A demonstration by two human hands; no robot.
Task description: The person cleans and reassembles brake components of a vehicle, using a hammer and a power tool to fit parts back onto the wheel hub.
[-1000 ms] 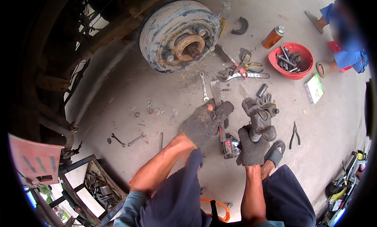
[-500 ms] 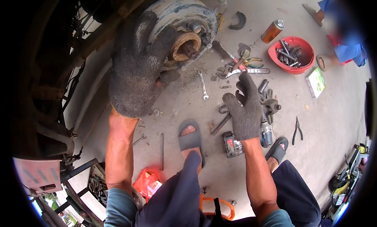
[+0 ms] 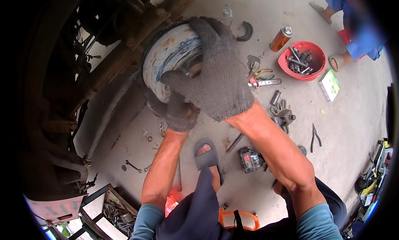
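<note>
A worn brake drum (image 3: 168, 47) with flaking white and blue paint is beside the vehicle's axle. My right hand (image 3: 222, 72), in a dark knitted glove, spreads across the drum's hub side. Its fingers reach the upper rim and its thumb crosses the face, hiding most of the hub. Lower down, my left hand (image 3: 179, 114), gloved too, curls at the drum's bottom edge; its fingertips are partly hidden. Right of my right hand lie pliers (image 3: 265, 74) and an adjustable wrench (image 3: 268, 82) on the floor.
A red bowl (image 3: 283, 64) of sockets, an orange spray can (image 3: 281, 39) and a puller (image 3: 283, 115) are at right. A cordless tool's battery (image 3: 250, 160) lies near my feet. Small pliers (image 3: 315, 137) lie farther right. Another person (image 3: 363, 28) is at upper right. Rusty axle parts (image 3: 104, 69) border the left.
My right hand has moved from above the floor tools up and left onto the drum. My left hand has dropped from the drum's front to its lower edge. The view has shifted slightly.
</note>
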